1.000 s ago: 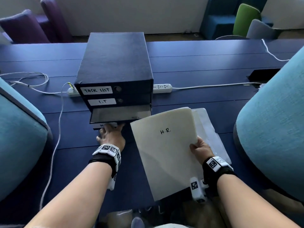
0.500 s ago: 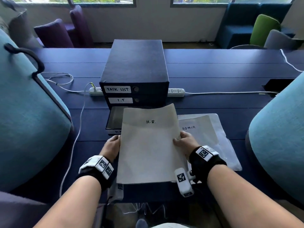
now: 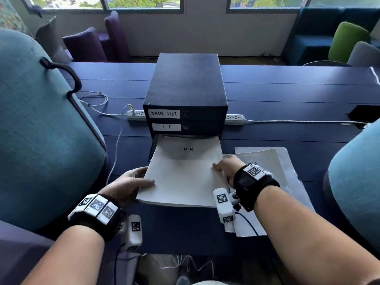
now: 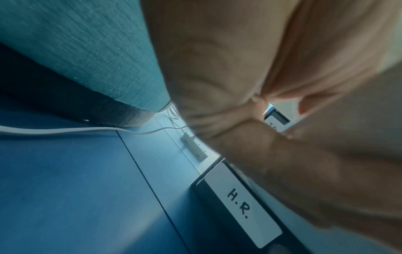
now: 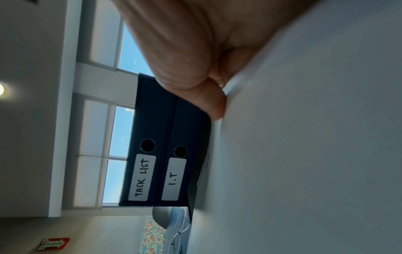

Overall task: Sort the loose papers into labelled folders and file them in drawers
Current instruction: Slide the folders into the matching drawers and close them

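Both hands are on the H.R. folder (image 3: pixel 183 173) right now. The left hand (image 3: pixel 125 187) grips its left edge, thumb on top and fingers underneath, and the right hand (image 3: pixel 226 168) pinches the right edge the same way. The folder's far end sits over the pulled-out bottom drawer (image 3: pixel 153 149) of the drawer box (image 3: pixel 185 87), tucked just under the I.T drawer (image 3: pixel 202 126), while the near end sticks out toward the person. The left wrist view shows the drawer's H.R. label (image 4: pixel 241 204) below the fingers, so it looks like the right slot.

What could go wrong, as I see it: the folder is floppy and looks about as wide as the drawer, so if it goes in slightly crooked a corner could catch on the drawer wall or on the I.T drawer's lower edge and crumple. The middle is already bowing a bit, and pushing from the near end would just buckle it more. The box isn't held by anything, so a hard shove could slide it back toward the power strip (image 3: pixel 234 118). The Admin folder (image 3: pixel 265 161) lies right beside the right hand and could get dragged along.
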A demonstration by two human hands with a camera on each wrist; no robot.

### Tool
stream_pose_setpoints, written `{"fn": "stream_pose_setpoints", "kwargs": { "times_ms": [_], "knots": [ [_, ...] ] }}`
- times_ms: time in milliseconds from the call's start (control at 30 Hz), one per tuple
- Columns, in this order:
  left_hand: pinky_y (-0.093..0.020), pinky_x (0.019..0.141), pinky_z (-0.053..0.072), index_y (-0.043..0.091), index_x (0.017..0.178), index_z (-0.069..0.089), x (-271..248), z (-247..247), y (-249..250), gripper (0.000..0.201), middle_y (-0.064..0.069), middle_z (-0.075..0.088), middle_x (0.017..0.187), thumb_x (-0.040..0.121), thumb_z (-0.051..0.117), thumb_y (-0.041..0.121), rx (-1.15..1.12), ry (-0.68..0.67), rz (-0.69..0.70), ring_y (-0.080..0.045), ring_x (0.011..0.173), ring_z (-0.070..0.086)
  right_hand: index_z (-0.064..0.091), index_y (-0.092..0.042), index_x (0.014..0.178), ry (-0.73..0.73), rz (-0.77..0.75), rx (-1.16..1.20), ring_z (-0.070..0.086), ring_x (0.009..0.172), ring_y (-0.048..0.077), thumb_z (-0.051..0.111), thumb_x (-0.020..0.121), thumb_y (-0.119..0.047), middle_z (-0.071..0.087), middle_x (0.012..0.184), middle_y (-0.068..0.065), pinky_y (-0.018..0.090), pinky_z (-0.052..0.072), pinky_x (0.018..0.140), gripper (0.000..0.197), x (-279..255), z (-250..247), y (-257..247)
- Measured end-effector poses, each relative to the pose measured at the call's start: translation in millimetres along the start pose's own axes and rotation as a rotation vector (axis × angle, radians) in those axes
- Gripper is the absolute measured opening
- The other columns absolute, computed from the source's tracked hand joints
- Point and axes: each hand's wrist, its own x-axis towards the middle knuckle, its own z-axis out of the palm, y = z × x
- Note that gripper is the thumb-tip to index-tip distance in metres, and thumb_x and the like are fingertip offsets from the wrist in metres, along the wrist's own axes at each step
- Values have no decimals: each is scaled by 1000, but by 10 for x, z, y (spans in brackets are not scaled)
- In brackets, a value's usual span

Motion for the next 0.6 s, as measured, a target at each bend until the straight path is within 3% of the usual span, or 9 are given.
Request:
{"fn": "stream_pose_setpoints", "kwargs": {
  "times_ms": [67,167,267,333,367,433,467,533,600],
  "knots": [
    [-34,65,60,5,121,61,62,-54,21,63,-22,70,108,61,75,-6,41,54,34,-29,77,72,60,-5,80,28,-4,92,61,80,30,68,79,-12,61,87,18,45,52,82,11,24,49,-23],
    [-33,65,60,6,119,61,222,-81,78,47,-18,71,102,80,59,-18,91,181,61,-26,72,71,59,7,94,12,-29,78,53,76,26,72,64,-33,54,83,15,42,46,72,52,20,86,-52],
    [-40,75,56,7,121,59,401,-87,102,44,-17,68,105,85,54,-18,136,270,73,-31,78,66,52,-7,102,-53,-13,-22,56,84,28,71,79,-25,57,100,19,42,46,72,35,-78,64,-83],
    [-41,77,53,10,122,57,532,-65,126,45,-13,68,100,86,55,-16,159,321,81,-29,78,65,33,-13,137,-91,-7,-94,62,99,30,69,84,-17,51,129,15,43,53,76,64,-94,21,-70],
    [-41,77,55,13,124,55,616,-74,131,46,-12,68,98,86,58,-12,174,353,90,-28,77,65,19,-23,145,-127,-2,-51,64,97,34,66,85,-12,46,135,15,43,57,69,77,-129,24,-78],
    [-46,83,56,21,128,51,741,-63,161,53,-12,69,100,82,70,5,259,435,133,-29,84,68,11,-40,144,-212,-2,42,68,75,35,56,88,1,51,122,19,36,55,47,82,-179,23,-109],
    [-48,87,55,26,129,50,801,-75,171,57,-12,69,104,78,73,15,346,475,159,-29,89,69,12,-41,144,-210,-32,36,67,67,32,52,89,4,54,111,18,32,53,43,82,-184,20,-128],
    [-43,92,53,29,128,53,866,-41,208,55,-12,67,114,79,76,21,484,489,226,-28,99,67,24,-29,143,-129,-122,-22,65,61,26,49,90,5,55,93,11,28,51,42,68,-176,51,-168],
    [-32,93,50,30,127,56,918,-34,227,56,-7,61,122,78,79,20,550,432,251,-21,106,62,45,-16,130,11,-189,-88,60,55,20,45,93,2,56,85,10,28,52,43,41,-103,98,-185]
  ]
}}
